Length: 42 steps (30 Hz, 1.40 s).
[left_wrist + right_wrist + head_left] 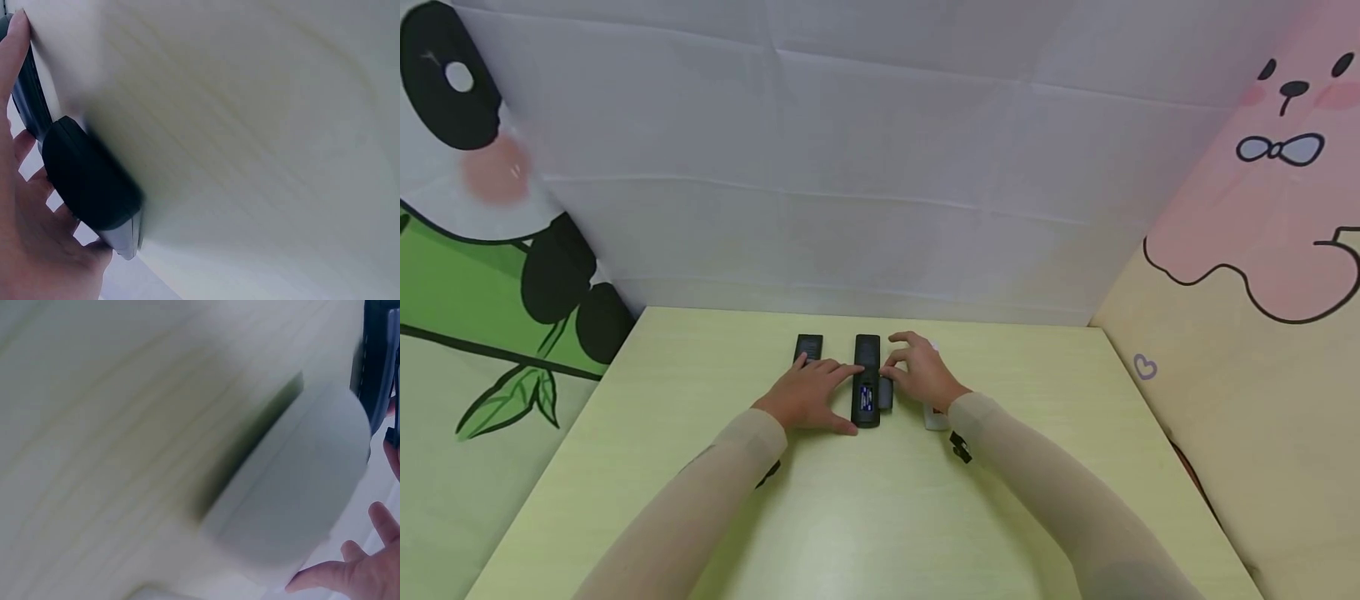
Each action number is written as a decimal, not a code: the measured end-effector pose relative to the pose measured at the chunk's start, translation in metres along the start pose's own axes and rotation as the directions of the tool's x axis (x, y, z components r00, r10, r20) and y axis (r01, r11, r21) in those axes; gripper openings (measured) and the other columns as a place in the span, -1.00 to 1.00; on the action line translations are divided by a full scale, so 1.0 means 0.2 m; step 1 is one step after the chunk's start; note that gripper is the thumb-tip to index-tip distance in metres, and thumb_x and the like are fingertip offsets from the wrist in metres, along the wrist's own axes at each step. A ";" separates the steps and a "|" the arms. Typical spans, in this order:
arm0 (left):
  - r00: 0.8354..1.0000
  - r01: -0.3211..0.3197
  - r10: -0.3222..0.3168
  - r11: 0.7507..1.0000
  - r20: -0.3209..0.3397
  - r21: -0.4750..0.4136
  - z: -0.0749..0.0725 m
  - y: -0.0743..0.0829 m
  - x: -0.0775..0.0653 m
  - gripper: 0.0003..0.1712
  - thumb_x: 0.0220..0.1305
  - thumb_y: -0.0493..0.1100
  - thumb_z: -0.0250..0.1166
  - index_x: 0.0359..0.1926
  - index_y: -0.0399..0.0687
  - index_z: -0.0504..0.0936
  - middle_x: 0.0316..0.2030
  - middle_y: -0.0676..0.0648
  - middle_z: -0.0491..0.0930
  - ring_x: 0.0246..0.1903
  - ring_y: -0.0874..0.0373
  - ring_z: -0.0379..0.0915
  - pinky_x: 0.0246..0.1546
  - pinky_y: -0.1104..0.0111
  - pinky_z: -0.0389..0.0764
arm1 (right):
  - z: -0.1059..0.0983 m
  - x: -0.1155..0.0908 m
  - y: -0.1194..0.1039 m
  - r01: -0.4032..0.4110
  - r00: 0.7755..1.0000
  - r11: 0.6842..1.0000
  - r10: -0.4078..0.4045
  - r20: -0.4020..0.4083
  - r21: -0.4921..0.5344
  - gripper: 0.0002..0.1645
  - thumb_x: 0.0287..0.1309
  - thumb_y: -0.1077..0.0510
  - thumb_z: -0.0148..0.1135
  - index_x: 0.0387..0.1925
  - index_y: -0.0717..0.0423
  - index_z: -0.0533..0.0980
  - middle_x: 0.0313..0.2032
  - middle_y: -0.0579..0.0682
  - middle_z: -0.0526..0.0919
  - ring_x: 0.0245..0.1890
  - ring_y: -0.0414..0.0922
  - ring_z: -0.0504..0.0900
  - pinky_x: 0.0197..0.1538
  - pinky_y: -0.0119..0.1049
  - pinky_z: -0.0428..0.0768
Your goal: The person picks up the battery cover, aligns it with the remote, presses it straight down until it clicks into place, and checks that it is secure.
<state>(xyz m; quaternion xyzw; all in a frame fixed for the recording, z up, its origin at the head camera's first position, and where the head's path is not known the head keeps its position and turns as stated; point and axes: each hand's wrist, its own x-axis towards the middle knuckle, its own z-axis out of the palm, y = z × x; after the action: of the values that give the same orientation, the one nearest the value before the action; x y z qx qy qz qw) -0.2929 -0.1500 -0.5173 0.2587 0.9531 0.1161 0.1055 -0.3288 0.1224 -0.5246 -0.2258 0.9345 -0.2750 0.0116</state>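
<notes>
A black remote control [867,350] lies face down in the middle, its battery compartment [867,397] uncovered with batteries inside. My left hand [808,392] reaches over another dark remote [808,346]; its thumb and forefinger, spread and fairly straight, touch the left side of the middle one. At that remote's right edge, my right hand [925,371] pinches a small dark battery cover [886,395]. Partly hidden below the right hand lies a white remote [936,419]. The left wrist view shows the end of the dark remote [90,181] close up; the right wrist view shows the white remote [294,494].
The pale wooden table [865,525] carries the remotes in a row towards its back edge. Behind stands a white cloth wall [880,167], with printed cartoon panels at either side. A dark strap piece [960,447] hangs at the right wrist.
</notes>
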 end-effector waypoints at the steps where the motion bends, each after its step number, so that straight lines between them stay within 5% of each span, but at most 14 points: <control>1: 1.000 0.001 -0.001 1.000 0.000 0.002 0.00 0.00 0.00 0.34 0.25 0.58 0.67 0.87 0.21 0.35 0.72 -0.22 0.52 0.77 -0.25 0.40 0.89 -0.52 0.02 | 0.00 0.00 0.00 -0.001 1.000 1.000 0.001 -0.002 0.004 -0.75 0.69 -0.01 0.49 -0.10 0.03 0.92 0.69 0.18 0.55 0.79 0.30 0.44 0.84 0.35 0.42; 11: 1.000 0.004 -0.004 1.000 0.001 0.020 0.00 -0.01 0.01 0.37 0.23 0.61 0.65 0.87 0.22 0.34 0.72 -0.21 0.53 0.77 -0.25 0.40 0.89 -0.53 0.01 | 0.00 0.01 -0.03 -0.011 1.000 1.000 0.011 -0.001 0.015 -0.74 0.70 -0.03 0.48 -0.11 -0.01 0.92 0.69 0.15 0.56 0.81 0.28 0.41 0.86 0.39 0.37; 20: 1.000 -0.003 0.003 1.000 0.008 0.017 0.02 -0.03 0.02 0.36 0.24 0.63 0.64 0.87 0.24 0.33 0.72 -0.21 0.52 0.78 -0.27 0.39 0.88 -0.54 0.01 | 0.01 0.01 -0.06 -0.017 1.000 1.000 0.017 -0.013 0.014 -0.74 0.68 -0.05 0.50 -0.13 -0.03 0.92 0.65 0.14 0.60 0.77 0.27 0.43 0.71 0.70 0.34; 33: 1.000 0.000 0.000 1.000 0.012 0.000 0.02 -0.03 0.02 0.36 0.23 0.62 0.65 0.87 0.25 0.34 0.73 -0.21 0.51 0.78 -0.29 0.38 0.89 -0.54 -0.01 | 0.04 0.03 -0.06 -0.042 0.999 0.998 0.043 -0.008 0.050 -0.74 0.68 -0.09 0.50 -0.12 -0.08 0.93 0.67 0.13 0.58 0.79 0.31 0.41 0.65 0.89 0.21; 42: 1.000 0.001 -0.001 1.000 0.004 -0.002 0.02 -0.03 0.01 0.36 0.23 0.61 0.65 0.87 0.23 0.34 0.73 -0.22 0.51 0.78 -0.30 0.38 0.88 -0.54 -0.01 | 0.04 0.03 -0.07 -0.027 1.000 0.999 0.027 -0.003 0.029 -0.73 0.67 -0.09 0.51 -0.10 -0.05 0.94 0.72 0.14 0.52 0.94 0.43 0.02 0.56 1.02 0.13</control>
<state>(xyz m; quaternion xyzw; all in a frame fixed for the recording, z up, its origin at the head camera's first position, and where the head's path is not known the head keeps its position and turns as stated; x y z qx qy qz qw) -0.2967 -0.1529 -0.5222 0.2585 0.9529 0.1167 0.1079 -0.3271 0.1056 -0.5226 -0.2123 0.9334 -0.2888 0.0168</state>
